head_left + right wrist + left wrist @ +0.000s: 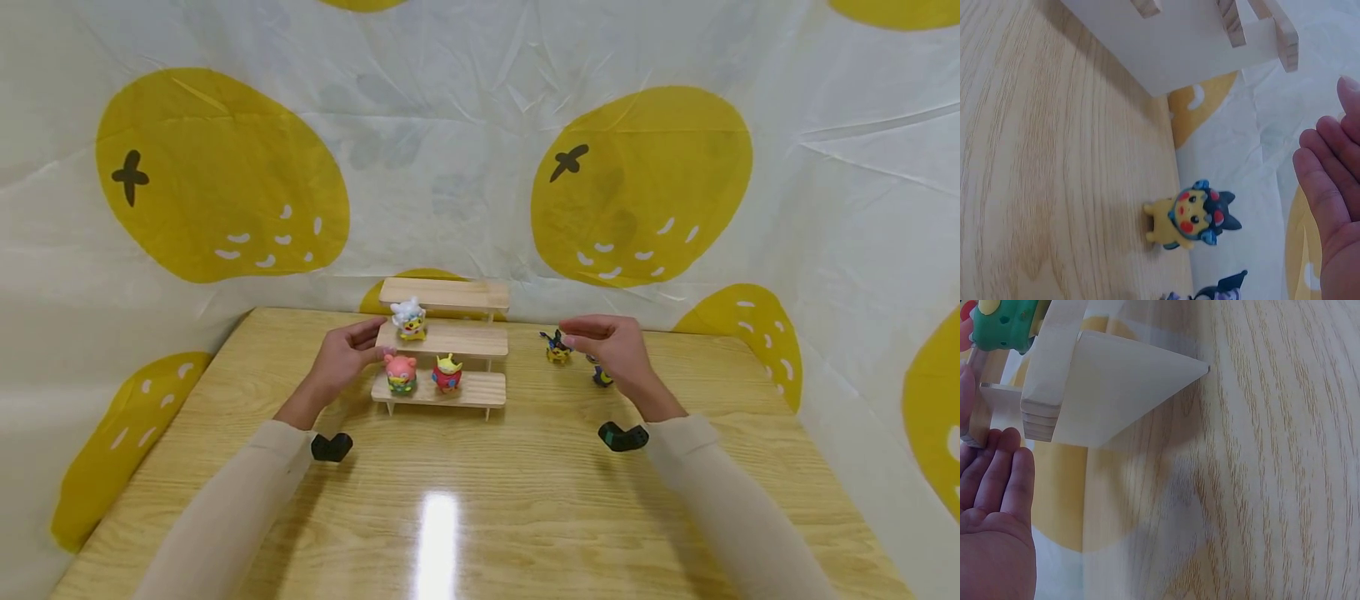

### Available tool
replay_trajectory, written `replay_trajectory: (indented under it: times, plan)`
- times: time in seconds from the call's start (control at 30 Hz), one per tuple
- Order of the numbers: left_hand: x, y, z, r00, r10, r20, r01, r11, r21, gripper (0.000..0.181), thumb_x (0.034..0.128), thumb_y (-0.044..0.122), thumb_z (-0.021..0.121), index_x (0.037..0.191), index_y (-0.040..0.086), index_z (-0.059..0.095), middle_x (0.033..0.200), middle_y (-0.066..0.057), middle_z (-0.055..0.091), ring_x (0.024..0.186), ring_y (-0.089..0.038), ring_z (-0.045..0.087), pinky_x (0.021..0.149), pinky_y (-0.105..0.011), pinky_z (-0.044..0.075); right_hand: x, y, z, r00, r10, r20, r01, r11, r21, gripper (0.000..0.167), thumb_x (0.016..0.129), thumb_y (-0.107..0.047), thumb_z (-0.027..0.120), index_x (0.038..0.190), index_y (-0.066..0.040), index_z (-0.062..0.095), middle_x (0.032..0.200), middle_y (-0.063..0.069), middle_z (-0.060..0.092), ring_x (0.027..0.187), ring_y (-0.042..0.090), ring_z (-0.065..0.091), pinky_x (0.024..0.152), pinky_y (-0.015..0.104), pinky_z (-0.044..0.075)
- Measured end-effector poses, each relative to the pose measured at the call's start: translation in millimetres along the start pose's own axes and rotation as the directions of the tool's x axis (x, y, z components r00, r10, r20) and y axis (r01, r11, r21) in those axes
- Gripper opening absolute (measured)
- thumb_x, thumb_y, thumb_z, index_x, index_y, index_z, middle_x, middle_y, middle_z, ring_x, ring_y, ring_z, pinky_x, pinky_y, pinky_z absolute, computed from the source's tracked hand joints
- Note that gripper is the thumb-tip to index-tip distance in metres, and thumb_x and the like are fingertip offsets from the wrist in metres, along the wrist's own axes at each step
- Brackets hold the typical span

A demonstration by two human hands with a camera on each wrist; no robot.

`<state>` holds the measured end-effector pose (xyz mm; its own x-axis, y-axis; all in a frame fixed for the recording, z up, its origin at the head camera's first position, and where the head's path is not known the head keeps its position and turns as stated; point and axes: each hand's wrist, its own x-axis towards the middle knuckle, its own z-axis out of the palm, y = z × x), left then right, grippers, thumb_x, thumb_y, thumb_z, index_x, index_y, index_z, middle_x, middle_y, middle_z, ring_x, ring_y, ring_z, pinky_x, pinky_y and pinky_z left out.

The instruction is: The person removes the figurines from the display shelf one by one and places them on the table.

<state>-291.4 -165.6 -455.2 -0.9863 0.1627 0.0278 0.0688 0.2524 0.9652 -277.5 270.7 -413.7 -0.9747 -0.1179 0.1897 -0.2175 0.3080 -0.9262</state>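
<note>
pale sleeves (217,508); hands (343,360) near shelf (450,338) and figurines (557,353)

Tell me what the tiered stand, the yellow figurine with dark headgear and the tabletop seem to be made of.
Tiered stand: pale, matte wood, by the grain on its board ends.
Yellow figurine: probably moulded plastic or vinyl, judging by its smooth, rounded body and solid colours.
Tabletop: glossy wood or wood-look laminate; grain and a bright reflection show, but can't settle which.

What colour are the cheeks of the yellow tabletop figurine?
Red cheeks, clearest in the right wrist view.
</note>
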Motion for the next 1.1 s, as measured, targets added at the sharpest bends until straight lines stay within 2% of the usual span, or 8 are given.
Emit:
replay_trajectory:
  times: [0.1, 0.2, 0.33, 0.63, 0.87, 1.1]
  plan:
    - [-0.3, -0.1, 0.4, 1.0, -0.003, 0.001, 0.003, 1.0, -0.011, 0.064, 0.0991, 0.01, 0.072, 0.158, 0.006, 0.046, 0.164, -0.021, 0.042, 0.154, -0.035, 0.04, 0.103, -0.019, 0.055, 2.1, -3, 6, 1.0, 0.003, 0.019, -0.003, 1.0, 0.009, 0.036, 0.094, -0.018, 0.079, 0.124, 0.002, 0.075, 0.112, 0.001, 0.081, 0.091, -0.001, 0.074, 0.076, 0.015, 0.06]
    - [-0.6, -0.4, 0.8, 1.0, 0.001, 0.004, -0.001, 1.0, -0.013, 0.063, 0.0996, 0.009, 0.071, 0.157, 0.005, 0.046, 0.164, -0.021, 0.042, 0.154, -0.036, 0.04, 0.101, -0.016, 0.055, 5.0, -5, 12, 0.999, -0.006, 0.038, 0.005, 1.0, 0.025, 0.035, 0.095, -0.015, 0.078, 0.125, 0.003, 0.074, 0.119, 0.009, 0.079, 0.095, 0.0, 0.075, 0.085, 0.017, 0.061]
    - [-0.6, -1.0, 0.5, 1.0, 0.009, 0.006, -0.009, 1.0, -0.007, 0.063, 0.1001, 0.01, 0.071, 0.158, 0.005, 0.046, 0.165, -0.02, 0.041, 0.154, -0.036, 0.039, 0.103, -0.018, 0.054, 10.0, -7, 21, 0.999, -0.018, 0.049, 0.016, 0.999, 0.027, 0.035, 0.095, -0.014, 0.078, 0.125, 0.003, 0.074, 0.123, 0.018, 0.076, 0.096, 0.0, 0.075, 0.086, 0.018, 0.062]
    - [-0.3, -1.0, -0.3, 1.0, 0.007, 0.006, -0.007, 1.0, 0.001, 0.064, 0.0999, 0.011, 0.071, 0.158, 0.006, 0.045, 0.165, -0.019, 0.041, 0.154, -0.035, 0.04, 0.108, -0.026, 0.053, 18.3, -20, 43, 0.995, -0.003, 0.101, -0.005, 0.997, 0.075, 0.034, 0.095, -0.011, 0.077, 0.126, 0.002, 0.073, 0.132, 0.028, 0.069, 0.099, 0.0, 0.074, 0.088, 0.02, 0.062]
    - [2.4, -1.1, 0.5, 1.0, 0.003, -0.02, -0.003, 1.0, 0.006, 0.064, 0.0979, 0.012, 0.074, 0.156, 0.006, 0.049, 0.162, -0.018, 0.046, 0.152, -0.033, 0.043, 0.114, -0.035, 0.048, 25.1, -30, 61, 0.992, -0.004, 0.125, -0.006, 0.997, 0.076, 0.032, 0.094, -0.008, 0.078, 0.124, 0.002, 0.075, 0.129, 0.028, 0.071, 0.098, 0.0, 0.074, 0.088, 0.019, 0.061]
    - [2.5, -1.9, 0.7, 1.0, 0.008, -0.018, -0.008, 1.0, 0.02, 0.064, 0.0978, 0.013, 0.074, 0.156, 0.007, 0.048, 0.162, -0.018, 0.045, 0.152, -0.034, 0.043, 0.115, -0.036, 0.047, 28.3, -42, 77, 0.99, -0.034, 0.138, 0.026, 0.998, 0.064, 0.032, 0.093, -0.008, 0.079, 0.123, 0.003, 0.075, 0.125, 0.025, 0.073, 0.097, 0.003, 0.076, 0.089, 0.02, 0.061]
